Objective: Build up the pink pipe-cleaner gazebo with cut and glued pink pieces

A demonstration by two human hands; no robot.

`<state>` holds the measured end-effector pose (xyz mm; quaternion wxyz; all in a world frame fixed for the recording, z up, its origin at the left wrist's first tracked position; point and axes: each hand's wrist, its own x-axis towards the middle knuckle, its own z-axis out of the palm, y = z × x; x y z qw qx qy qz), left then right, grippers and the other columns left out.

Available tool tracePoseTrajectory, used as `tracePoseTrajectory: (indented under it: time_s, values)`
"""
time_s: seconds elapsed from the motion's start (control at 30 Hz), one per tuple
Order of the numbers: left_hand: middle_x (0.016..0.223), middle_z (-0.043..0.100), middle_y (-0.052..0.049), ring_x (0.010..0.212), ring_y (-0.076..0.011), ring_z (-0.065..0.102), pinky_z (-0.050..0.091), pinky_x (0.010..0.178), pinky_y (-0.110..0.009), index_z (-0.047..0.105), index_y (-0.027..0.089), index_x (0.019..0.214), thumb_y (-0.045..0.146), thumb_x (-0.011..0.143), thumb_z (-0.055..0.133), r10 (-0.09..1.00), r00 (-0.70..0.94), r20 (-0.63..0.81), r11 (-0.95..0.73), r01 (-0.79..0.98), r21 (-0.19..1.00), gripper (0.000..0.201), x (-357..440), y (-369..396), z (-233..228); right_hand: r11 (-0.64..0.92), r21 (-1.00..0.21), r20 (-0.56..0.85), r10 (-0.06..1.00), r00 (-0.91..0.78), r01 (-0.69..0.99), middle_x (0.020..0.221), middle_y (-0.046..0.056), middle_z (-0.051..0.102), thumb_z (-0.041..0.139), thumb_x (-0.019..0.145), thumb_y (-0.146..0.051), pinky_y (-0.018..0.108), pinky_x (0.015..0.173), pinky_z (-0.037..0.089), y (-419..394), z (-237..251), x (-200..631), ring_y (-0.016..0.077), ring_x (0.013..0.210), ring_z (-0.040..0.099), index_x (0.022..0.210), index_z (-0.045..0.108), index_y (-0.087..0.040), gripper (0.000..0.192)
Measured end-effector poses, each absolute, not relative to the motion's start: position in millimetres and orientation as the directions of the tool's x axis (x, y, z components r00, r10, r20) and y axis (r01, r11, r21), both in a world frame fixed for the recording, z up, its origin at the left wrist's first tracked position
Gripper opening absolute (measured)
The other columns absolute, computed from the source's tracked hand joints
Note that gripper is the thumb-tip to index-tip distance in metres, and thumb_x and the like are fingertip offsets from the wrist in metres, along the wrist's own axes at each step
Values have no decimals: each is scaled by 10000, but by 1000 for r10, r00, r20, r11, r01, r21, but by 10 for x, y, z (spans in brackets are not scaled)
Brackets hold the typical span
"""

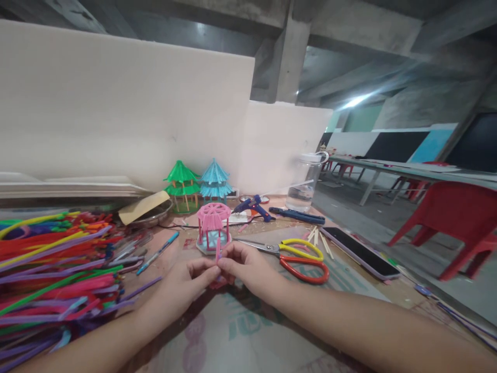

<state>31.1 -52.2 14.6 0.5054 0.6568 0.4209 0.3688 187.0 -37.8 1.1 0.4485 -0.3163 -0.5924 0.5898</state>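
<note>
My left hand (198, 280) and my right hand (243, 261) meet in front of me, fingertips pinched together. Between them is a short pink pipe cleaner piece (218, 245), standing upright; its lower end is hidden by my fingers. More pink material shows beneath the fingertips, too blurred to make out. Just behind my hands stands a small pink pavilion model (213, 216) with a spoked round top, pink posts and a light blue base. To the right of my right hand lie scissors (305, 264) with one yellow and one red handle loop.
Pipe cleaners (58, 280) in many colours are heaped at left, near a blue pen (158, 253). Behind stand green (180, 184) and blue (215, 181) pavilions, a glue gun (254, 208) and a water jug (301, 184). A phone (359, 251) lies at right.
</note>
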Motion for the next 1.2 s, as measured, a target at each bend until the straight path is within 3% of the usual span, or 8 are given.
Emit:
tracePoseTrajectory:
  time_s: [0.23,0.37,0.5,0.57,0.63,0.8,1.03,1.2]
  values:
    - [637,669,-15,608,-144,577,458,609,-238,686,158,674,504,682,657,917,389,92,-178,189,966,348,294,-528,129,154,-978,199,895,-398,-143,657,-48,534,661,679,-453,217,530,428,-373,36,1877,76,539,505,792,500,-176,339]
    - [600,649,-7,588,-140,567,447,591,-232,657,157,621,516,671,656,927,363,94,-182,216,959,363,291,-530,123,301,-947,226,874,-429,114,776,-8,562,594,769,-361,255,619,462,-415,269,2144,113,660,537,886,545,-182,219]
    - [656,681,-37,642,-176,618,471,602,-254,662,148,662,542,661,662,936,341,84,-175,246,953,394,307,-565,165,572,-539,221,804,-552,618,895,56,631,551,820,-263,318,746,455,-501,493,2687,175,804,570,1007,611,-179,214]
    - [664,686,-43,637,-180,627,476,594,-258,665,145,675,539,672,663,938,335,90,-186,267,946,395,308,-579,182,594,-323,200,803,-561,736,1009,92,625,570,799,-219,363,852,429,-537,522,2945,224,952,558,1028,629,-182,240]
    - [665,689,-41,626,-175,627,478,601,-258,664,145,675,526,696,657,937,335,95,-197,285,938,382,299,-576,177,545,-248,125,838,-531,801,1095,115,587,557,795,-193,371,885,421,-556,508,3130,243,1008,547,1091,622,-182,303]
    - [695,701,-40,686,-184,644,484,639,-257,678,150,725,530,731,634,930,350,110,-215,278,936,383,273,-541,126,436,-291,-41,883,-467,851,1166,97,557,517,763,-112,335,885,429,-506,436,3311,234,1034,559,1229,561,-231,483]
    - [633,680,-44,614,-173,626,480,588,-249,655,146,638,565,656,673,943,326,66,-170,299,939,420,318,-596,227,392,-243,27,917,-398,887,1245,117,532,463,669,-11,307,809,447,-417,256,3316,231,1013,579,1319,461,-226,685]
    - [710,701,-59,686,-186,647,493,612,-252,671,143,722,540,684,660,934,351,65,-163,257,953,399,309,-593,178,354,-286,149,934,-324,890,1133,106,624,530,742,-159,345,868,431,-422,304,3379,254,1029,574,1173,562,-179,432]
